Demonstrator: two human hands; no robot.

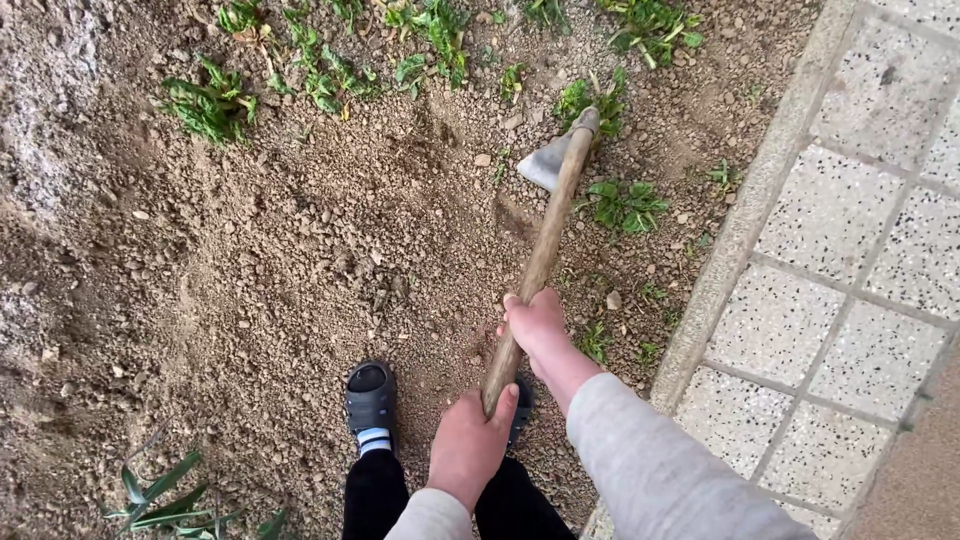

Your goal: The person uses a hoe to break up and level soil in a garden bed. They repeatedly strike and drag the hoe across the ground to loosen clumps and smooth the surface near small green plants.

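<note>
I hold a hoe with a long wooden handle (543, 255) and a grey metal blade (548, 160). My left hand (470, 445) grips the near end of the handle. Further up the shaft my right hand (537, 325) is wrapped around it. The blade hangs just over loose brown soil (300, 260), beside a small green weed (625, 205). Both arms wear grey sleeves.
Green weeds (215, 100) grow along the far edge of the soil, and a leafy plant (165, 495) sits near left. A concrete curb (745, 215) and speckled paving tiles (860, 260) lie to the right. My foot in a dark sandal (370, 395) stands on the soil.
</note>
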